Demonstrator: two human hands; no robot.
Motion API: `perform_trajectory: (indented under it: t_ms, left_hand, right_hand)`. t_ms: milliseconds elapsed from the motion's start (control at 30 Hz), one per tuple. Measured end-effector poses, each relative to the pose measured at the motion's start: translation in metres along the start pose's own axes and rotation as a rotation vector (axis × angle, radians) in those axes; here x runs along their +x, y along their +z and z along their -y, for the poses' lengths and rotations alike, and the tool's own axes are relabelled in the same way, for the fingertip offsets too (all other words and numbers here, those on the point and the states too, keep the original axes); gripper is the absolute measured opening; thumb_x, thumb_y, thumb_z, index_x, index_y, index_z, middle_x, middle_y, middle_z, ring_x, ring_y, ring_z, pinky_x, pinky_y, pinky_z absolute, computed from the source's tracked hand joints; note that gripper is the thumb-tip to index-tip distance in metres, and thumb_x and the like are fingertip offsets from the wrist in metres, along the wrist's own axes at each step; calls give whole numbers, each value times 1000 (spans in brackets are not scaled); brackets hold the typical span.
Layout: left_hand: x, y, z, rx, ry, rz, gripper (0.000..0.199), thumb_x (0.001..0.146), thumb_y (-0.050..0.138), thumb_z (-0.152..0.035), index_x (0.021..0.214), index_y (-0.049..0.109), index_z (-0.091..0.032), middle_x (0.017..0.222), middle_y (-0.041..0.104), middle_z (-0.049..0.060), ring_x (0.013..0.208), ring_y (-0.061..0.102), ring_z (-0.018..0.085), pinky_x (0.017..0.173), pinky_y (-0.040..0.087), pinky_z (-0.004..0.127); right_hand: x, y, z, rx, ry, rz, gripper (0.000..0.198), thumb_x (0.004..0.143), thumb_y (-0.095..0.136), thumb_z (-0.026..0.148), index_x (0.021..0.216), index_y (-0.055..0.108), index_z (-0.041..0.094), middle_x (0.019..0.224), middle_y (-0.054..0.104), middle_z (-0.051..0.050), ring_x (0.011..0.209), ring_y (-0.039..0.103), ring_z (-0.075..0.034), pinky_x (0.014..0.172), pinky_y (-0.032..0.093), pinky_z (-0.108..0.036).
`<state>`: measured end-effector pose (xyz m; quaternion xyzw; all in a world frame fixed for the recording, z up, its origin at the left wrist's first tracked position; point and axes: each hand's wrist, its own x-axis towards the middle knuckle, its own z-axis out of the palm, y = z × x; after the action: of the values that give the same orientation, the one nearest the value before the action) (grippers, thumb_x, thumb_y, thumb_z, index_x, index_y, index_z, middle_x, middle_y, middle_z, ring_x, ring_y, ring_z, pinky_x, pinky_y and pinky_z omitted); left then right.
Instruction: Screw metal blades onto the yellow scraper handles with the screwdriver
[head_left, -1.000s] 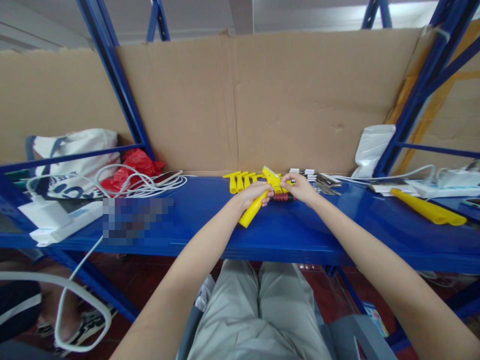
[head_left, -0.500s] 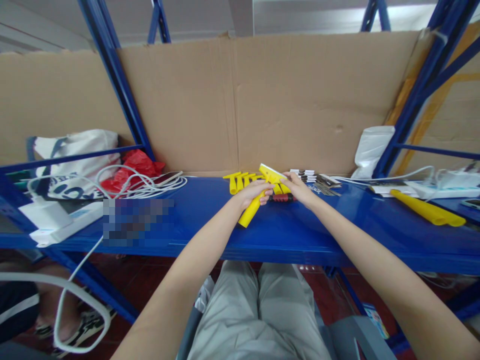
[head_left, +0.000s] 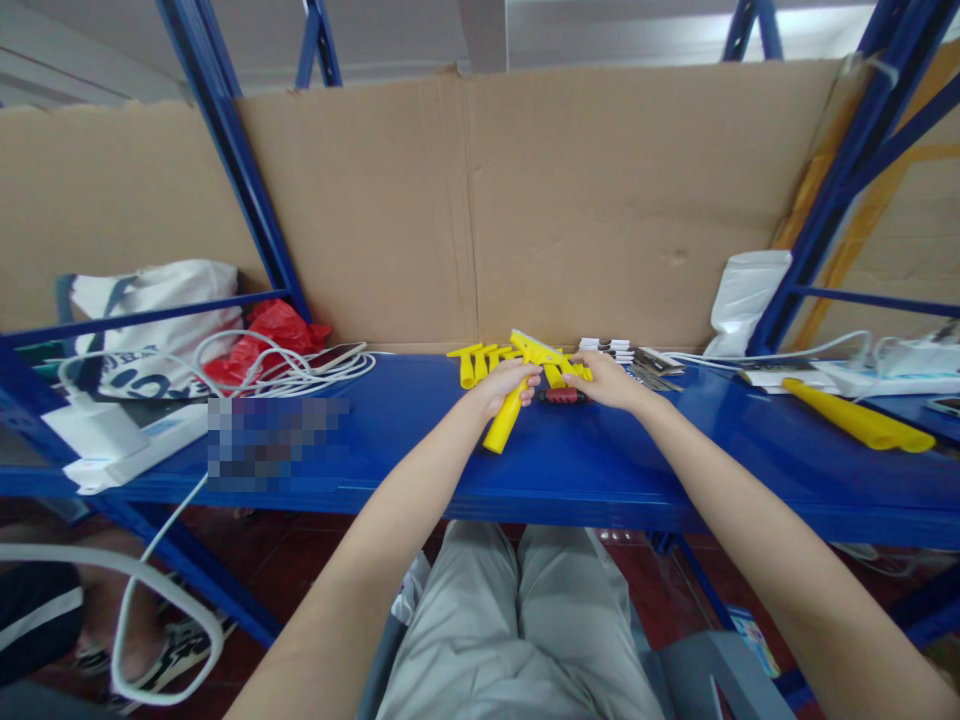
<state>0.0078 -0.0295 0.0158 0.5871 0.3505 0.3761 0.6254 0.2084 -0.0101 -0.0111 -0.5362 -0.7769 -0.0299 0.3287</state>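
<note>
A yellow scraper with a wide T-shaped head is held by its handle in my left hand, fingers wrapped round it. The head tilts away from me, with a pale strip along its far edge. My right hand is just right of the head, its fingers bent close to a yellow part; what they hold is hard to make out. Behind stands a row of yellow scrapers, partly hidden by my hands. A red and black tool handle lies on the table beneath my right fingers.
Stacked white-edged pieces and flat metal blades lie to the right at the back. Rolled yellow sheet is farther right. White cables and a power strip lie left on the blue table; cardboard stands behind.
My right hand has moved from the scraper's head a little to the right and down. The scraper's head has shifted slightly left in my left hand.
</note>
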Motion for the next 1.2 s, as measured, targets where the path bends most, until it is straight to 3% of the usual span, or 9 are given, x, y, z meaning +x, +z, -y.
perform_trajectory:
  t_ms: [100,167,300,467,633,733,867,1067,1200]
  left_hand:
    - [4,-2,2,-16,0,-62,22,85,42,-6,68,38,-20,43,40,-10,28,34,4,33,25,17]
    - [6,-4,4,-26,4,-89,22,84,42,-6,68,38,-20,44,40,-10,28,35,4,33,26,17]
    - [9,-7,7,-37,14,-131,20,83,43,-6,68,39,-19,46,41,-9,29,35,4,34,28,17]
    - [13,-10,10,-48,8,-201,18,81,46,-8,69,39,-19,46,40,-9,30,34,3,35,28,16]
    - [15,-12,12,-36,-9,-256,19,81,46,-8,68,38,-19,45,40,-9,31,34,4,36,27,17]
    - [16,-13,12,-34,-8,-264,19,81,43,-6,68,38,-19,44,40,-9,30,34,4,35,27,17]
    - [17,-13,13,-34,-19,-277,18,81,44,-6,70,38,-19,43,41,-9,30,34,4,35,27,17]
    - [16,-12,12,-42,-64,-278,22,84,41,-5,69,37,-19,42,39,-9,29,32,3,36,25,17]
    - [15,-11,11,-11,-86,-265,23,85,39,-4,69,37,-19,41,39,-9,29,32,4,36,26,18]
  right_hand:
    - [-3,-4,-12,5,-53,200,35,70,66,51,88,69,22,94,68,-10,91,62,-30,82,47,-44]
    - [-4,-4,-21,-3,-92,252,30,63,71,50,77,69,23,83,69,-7,82,63,-27,77,48,-39]
    - [-4,-5,-25,-30,-109,226,26,58,76,45,69,67,24,76,68,-6,75,63,-24,73,48,-35]
    - [-6,-21,-14,40,1,300,24,60,74,42,69,65,22,71,66,-4,67,61,-22,64,47,-34]
    - [-10,-38,-7,319,105,293,35,62,71,51,69,59,20,63,64,-1,57,59,-17,55,45,-29]
    - [-11,-45,-4,516,202,201,40,65,69,56,74,55,19,56,60,0,47,55,-13,46,41,-26]
    - [-7,-48,-3,673,276,-64,45,64,68,61,70,50,20,47,53,2,37,49,-11,38,36,-24]
    - [3,-44,-12,923,272,-389,50,54,75,61,66,47,22,51,55,3,42,55,-14,42,47,-29]
    - [5,-45,-15,966,265,-516,46,56,75,57,69,48,21,56,56,3,44,56,-14,46,51,-34]
